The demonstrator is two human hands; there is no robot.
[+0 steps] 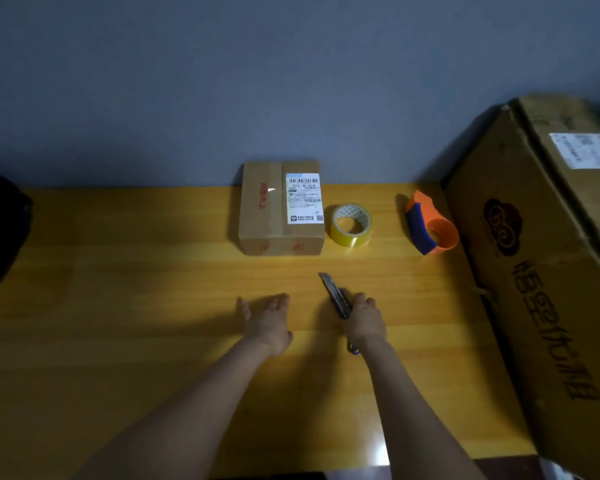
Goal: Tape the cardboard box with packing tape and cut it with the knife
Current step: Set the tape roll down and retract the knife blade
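Two bare forearms reach forward over a yellow wooden bench [118,341], seen from above by a head-worn camera in a dimly lit room. The right hand [366,322] is closed around the handle of a dark utility knife [335,296], whose blade end points away from the person and slightly left, toward the far side of the bench; the rear tip of the handle shows just behind the wrist. The left hand [267,318] lies beside it, fingers loose and spread, palm turned inward, gripping nothing and apart from the knife.

Beyond the hands, near the back edge of the bench, sits a small cardboard box [281,209], closed, with a strip of tape running along its top seam, red printed characters to the left of the seam and a white shipping label [304,198] to the right. Just beside the box on its right stands a roll of clear yellowish packing tape [351,225], lying flat with its core facing up. Farther right rests an orange and blue tape dispenser [430,226], well apart from the roll.

A large, worn cardboard carton [534,258] with dark printing leans along the right side. A dark object [0,226], too dim to identify, sits at the left edge. A grey-blue wall [257,81] fills the background.
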